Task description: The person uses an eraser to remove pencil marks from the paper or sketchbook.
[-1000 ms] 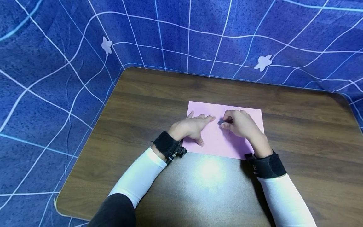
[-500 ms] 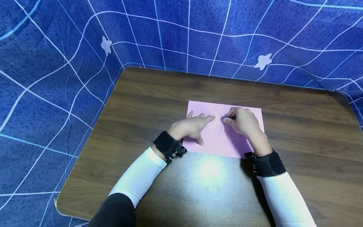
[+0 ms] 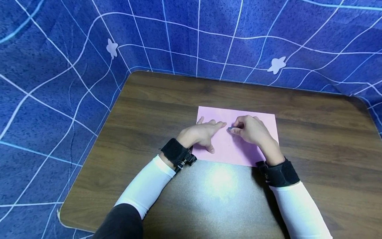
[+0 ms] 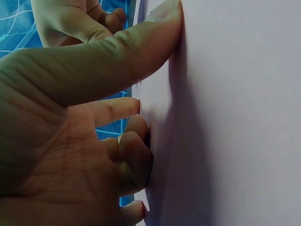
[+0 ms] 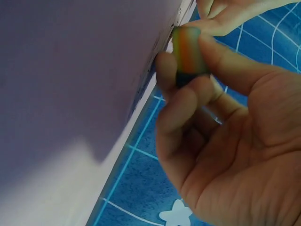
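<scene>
Bare table (image 3: 167, 99) all around pink paper (image 3: 262, 121); blue backdrop (image 3: 209, 39) behind.

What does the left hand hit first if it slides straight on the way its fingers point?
Likely the right hand and the small eraser-like block it pinches, just past the left hand's fingertips on the pink paper.

Home craft corner: wooden table (image 3: 167, 99), blue star-patterned cloth (image 3: 59, 49)
</scene>
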The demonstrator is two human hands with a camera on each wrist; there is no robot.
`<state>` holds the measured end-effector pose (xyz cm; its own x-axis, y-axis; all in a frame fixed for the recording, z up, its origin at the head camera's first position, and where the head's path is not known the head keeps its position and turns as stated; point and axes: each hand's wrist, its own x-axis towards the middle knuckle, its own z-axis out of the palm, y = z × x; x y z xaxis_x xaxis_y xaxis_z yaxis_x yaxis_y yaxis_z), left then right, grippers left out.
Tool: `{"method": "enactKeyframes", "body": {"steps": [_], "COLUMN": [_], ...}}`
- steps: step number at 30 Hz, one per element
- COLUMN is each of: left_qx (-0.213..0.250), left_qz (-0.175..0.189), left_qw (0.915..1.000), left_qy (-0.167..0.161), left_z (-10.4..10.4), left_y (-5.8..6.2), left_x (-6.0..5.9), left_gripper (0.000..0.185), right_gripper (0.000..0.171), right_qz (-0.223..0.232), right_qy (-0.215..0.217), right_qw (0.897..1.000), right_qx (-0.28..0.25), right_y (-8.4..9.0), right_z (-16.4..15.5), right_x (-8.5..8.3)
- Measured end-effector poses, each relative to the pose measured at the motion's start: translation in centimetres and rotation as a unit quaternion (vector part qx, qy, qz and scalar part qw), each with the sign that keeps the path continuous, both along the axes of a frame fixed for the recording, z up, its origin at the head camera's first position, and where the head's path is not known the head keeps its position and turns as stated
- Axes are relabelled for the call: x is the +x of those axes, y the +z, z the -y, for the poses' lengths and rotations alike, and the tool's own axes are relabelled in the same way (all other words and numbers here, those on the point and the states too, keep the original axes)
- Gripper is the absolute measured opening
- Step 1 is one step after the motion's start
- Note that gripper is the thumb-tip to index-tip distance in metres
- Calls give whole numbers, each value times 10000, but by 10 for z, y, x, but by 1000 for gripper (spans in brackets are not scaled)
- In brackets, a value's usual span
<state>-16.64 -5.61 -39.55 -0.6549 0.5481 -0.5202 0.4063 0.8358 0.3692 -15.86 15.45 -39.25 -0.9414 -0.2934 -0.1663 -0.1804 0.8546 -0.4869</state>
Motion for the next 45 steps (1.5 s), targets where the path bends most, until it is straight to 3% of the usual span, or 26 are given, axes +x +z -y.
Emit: {"method": "enactKeyframes", "body": {"steps": [5, 14, 25, 31, 34, 40, 45], "left_qx": [9, 43, 161, 182, 185, 122, 89], "left_qz": [20, 58, 227, 186, 185, 170, 113], "left_qw": [10000, 10000, 9995, 9996, 9996, 9997, 9999], "left_qy": [39, 67, 127, 100, 101, 118, 96], "left_z": [-1, -2, -1, 1, 1, 0, 0], "left_y": [1, 0, -2, -1, 0, 1, 1], "left_x": [0, 0, 0, 1, 1, 1, 0], "left_gripper": [118, 117, 119, 118, 117, 117, 117], "right_gripper": [18, 19, 10, 14, 13, 9, 9], "right_qz": [-125, -222, -292, -224, -288, -234, 362], "right_qy": [-443, -651, 296, -265, -349, 367, 1127], "right_qw": [9985, 9962, 9991, 9994, 9989, 9989, 9913], "right_qx": [300, 528, -89, 54, 122, -162, -582], "right_y": [3, 3, -4, -2, -2, -2, 1], "right_z": [-3, 0, 1, -5, -7, -4, -4], "right_x": [0, 1, 2, -1, -2, 0, 2]}}
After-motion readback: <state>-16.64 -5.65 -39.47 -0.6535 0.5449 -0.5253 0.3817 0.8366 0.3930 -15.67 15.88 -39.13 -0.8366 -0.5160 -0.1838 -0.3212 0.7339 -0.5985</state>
